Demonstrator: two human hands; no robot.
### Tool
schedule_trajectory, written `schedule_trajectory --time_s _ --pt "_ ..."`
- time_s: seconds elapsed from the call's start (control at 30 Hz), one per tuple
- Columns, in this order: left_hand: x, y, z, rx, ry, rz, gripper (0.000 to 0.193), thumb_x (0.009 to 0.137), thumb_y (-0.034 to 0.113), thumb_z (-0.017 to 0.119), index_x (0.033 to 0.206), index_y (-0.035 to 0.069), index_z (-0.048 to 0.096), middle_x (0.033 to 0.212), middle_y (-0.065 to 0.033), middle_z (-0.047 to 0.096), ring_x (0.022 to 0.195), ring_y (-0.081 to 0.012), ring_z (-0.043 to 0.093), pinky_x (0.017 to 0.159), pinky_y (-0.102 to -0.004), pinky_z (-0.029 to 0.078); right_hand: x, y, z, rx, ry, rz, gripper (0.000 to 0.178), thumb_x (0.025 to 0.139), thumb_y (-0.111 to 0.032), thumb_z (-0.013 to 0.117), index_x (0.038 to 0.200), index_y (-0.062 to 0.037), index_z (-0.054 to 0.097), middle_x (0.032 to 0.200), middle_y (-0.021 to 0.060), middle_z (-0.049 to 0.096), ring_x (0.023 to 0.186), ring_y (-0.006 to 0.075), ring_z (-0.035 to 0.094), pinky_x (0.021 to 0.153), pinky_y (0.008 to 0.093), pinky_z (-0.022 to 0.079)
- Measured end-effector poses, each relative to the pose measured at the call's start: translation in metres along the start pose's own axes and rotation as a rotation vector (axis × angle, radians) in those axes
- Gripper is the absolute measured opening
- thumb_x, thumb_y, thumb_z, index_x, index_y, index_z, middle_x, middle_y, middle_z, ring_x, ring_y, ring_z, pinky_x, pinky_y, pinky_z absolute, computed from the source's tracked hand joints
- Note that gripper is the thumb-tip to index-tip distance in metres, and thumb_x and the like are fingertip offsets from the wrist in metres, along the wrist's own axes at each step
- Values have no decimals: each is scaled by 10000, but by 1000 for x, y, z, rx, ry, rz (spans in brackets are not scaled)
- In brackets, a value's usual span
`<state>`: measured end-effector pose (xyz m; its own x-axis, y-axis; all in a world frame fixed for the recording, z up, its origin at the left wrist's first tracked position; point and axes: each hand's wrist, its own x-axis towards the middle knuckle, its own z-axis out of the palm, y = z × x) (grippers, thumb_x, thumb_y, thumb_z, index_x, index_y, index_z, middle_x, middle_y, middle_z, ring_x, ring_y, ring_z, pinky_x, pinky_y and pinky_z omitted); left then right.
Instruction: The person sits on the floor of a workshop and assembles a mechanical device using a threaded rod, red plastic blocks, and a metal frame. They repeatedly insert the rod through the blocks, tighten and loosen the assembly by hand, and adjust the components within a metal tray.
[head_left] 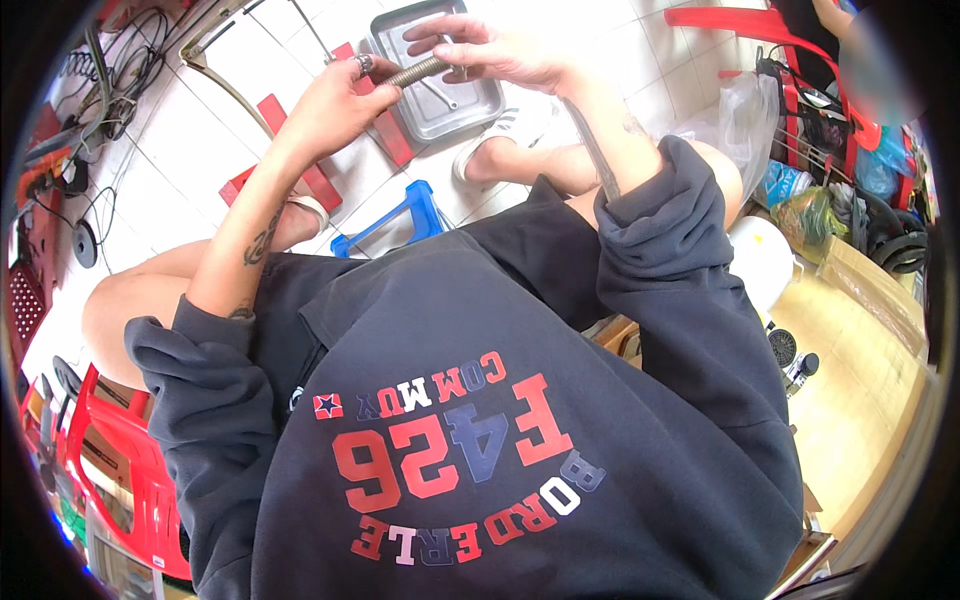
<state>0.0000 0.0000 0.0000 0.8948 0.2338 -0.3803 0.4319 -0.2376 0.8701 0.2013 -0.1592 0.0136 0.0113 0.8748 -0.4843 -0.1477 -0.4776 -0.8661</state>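
Note:
A dark metal coil spring or ribbed rod (pixel 418 72) is held at a slant between my hands; which of the two it is, I cannot tell. My left hand (pixel 338 105), wearing a ring, is closed on its lower left end. At the upper right end, my right hand (pixel 505 58) has its thumb and some fingers around the tip, while other fingers stretch out to the left. Beneath them a grey metal tray (pixel 490 108) lies on the floor, with a thin metal tool (pixel 438 97) inside it. My fingers partly hide the tray.
Red metal supports (pixel 390 138) stand left of the tray, near a long metal bar (pixel 225 88). A blue plastic stool (pixel 405 215) is between my feet. Cables (pixel 125 85) lie at far left, a red plastic chair (pixel 130 480) at lower left. Bags (pixel 800 205) and a wooden surface (pixel 850 400) are at right.

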Motion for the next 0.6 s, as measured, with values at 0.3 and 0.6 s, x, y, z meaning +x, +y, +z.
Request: schedule_trajectory --time_s 0.3,0.6 --pt "1 -5 4 -93 12 -22 306 924 242 678 1129 16 699 892 -74 692 809 -133 651 792 -314 534 18 16 -14 37 -166 -242 821 801 -196 859 1484 2 448 1439 124 530 1341 202 458 1127 367 359" --pt "1 -11 3 -23 40 28 306 943 221 675 1170 15 672 972 -77 700 884 -130 672 836 -312 559 16 13 -2 -24 -30 -297 703 876 -204 777 1478 -47 451 1405 122 565 1301 206 510 1094 373 413"
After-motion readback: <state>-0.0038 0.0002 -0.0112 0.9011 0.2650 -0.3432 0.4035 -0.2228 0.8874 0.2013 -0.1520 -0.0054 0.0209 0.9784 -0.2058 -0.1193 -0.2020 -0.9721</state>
